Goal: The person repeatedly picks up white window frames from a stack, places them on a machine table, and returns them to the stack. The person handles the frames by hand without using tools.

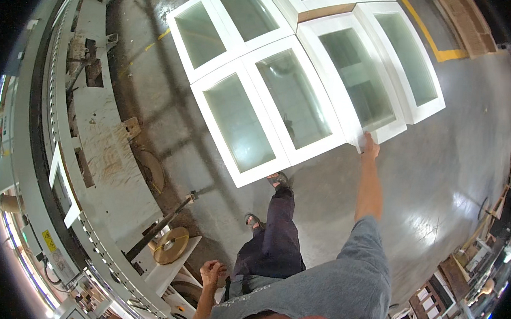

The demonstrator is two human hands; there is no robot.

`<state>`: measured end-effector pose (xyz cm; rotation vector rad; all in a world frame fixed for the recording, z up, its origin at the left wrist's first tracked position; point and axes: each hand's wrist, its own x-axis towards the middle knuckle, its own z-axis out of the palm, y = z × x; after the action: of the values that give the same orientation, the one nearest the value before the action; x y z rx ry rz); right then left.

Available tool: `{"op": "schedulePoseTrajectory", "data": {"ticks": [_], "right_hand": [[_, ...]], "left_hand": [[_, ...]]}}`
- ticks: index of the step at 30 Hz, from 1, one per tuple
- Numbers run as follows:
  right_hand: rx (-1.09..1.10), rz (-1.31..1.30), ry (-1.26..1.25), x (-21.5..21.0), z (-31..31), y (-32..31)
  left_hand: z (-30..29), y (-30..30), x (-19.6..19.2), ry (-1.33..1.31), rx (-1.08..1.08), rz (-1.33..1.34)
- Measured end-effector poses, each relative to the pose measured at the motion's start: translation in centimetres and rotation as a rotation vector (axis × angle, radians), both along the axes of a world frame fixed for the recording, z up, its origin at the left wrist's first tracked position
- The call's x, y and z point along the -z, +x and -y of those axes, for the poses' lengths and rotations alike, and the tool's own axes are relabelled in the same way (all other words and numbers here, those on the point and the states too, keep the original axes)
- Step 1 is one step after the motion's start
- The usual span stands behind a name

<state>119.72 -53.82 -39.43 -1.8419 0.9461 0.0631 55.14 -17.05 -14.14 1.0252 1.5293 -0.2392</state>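
Note:
My right hand, arm stretched forward, is closed on the near corner of a white-framed glass door. That door sits raised and slightly tilted among other white glazed doors. Beside it on the right is another glazed door; to its left lie paired white frames with glass panes. My left hand hangs low by my hip, its fingers curled in with nothing visible in them. The nearest thing to it is the machine with its tape reel.
A long grey machine with a conveyor edge runs down the left side; a dark bar juts from it toward my legs. Stacked brown boards stand at the far right beyond a yellow floor line. Boards and clutter line the lower right.

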Motion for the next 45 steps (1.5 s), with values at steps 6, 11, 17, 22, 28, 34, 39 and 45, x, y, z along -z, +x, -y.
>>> {"op": "schedulePoseTrajectory", "data": {"ticks": [6, 11, 17, 22, 28, 34, 39, 45], "right_hand": [[0.119, -0.014, 0.372, -5.0, -2.0, -5.3], [0.194, 0.054, 1.056, -7.8, -0.6, -11.4], [-0.066, 0.29, 0.951, -18.5, -8.1, -13.2], [-0.212, 0.309, 0.775, -23.8, -7.7, -14.1], [-0.307, 0.285, 0.862, -40.6, -9.8, -28.4], [-0.719, 0.181, 0.945, -44.5, -10.8, -40.3], [-1.079, 0.015, 1.127, -48.2, -14.1, -46.8], [-1.408, -0.246, 1.209, -47.6, -18.7, -50.5]], "left_hand": [[-0.3, 3.6, -3.1, 0.126, -0.083, -0.005], [-0.6, 4.0, -3.4, 0.107, -0.131, 0.015], [-0.7, 4.0, -1.4, 0.126, -0.145, 0.203], [-2.6, 7.1, -1.3, 0.156, -0.092, 0.392], [-3.4, 13.3, -4.8, -0.068, -0.276, 0.72], [-3.3, 12.1, -13.9, -0.168, -0.598, 1.095], [-4.2, 4.3, -18.1, 0.179, -1.011, 0.975], [-2.6, -8.4, -22.8, 0.692, -1.237, 0.968]]}}
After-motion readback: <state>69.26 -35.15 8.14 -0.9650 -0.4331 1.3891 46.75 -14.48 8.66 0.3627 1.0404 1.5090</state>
